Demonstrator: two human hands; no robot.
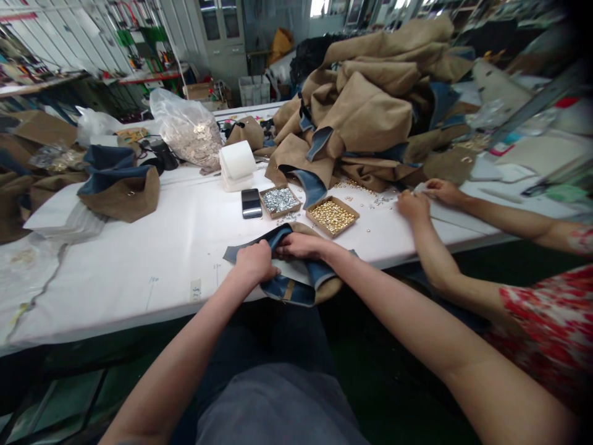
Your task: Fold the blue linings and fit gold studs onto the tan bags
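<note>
A tan and blue fabric bag piece [290, 290] lies at the table's front edge, its blue inner side showing. My left hand [256, 261] is closed on its left edge, fingers curled over the cloth. Inside the opening, my right hand [299, 245] grips the blue fabric with bent fingers; the fingertips are partly hidden in the folds. A pale sheet [295, 271] shows within the piece. Just beyond stand a small tray of gold metal fittings [332, 216] and another of silver metal fittings [280, 201].
A phone [251, 204] and a stack of white sheets [238, 165] lie behind my left hand. Tan fabric pieces [365, 105] are heaped at the back. At right, a co-worker's hands [419, 199] hold something small. A blue-lined bag [120, 185] stands at left.
</note>
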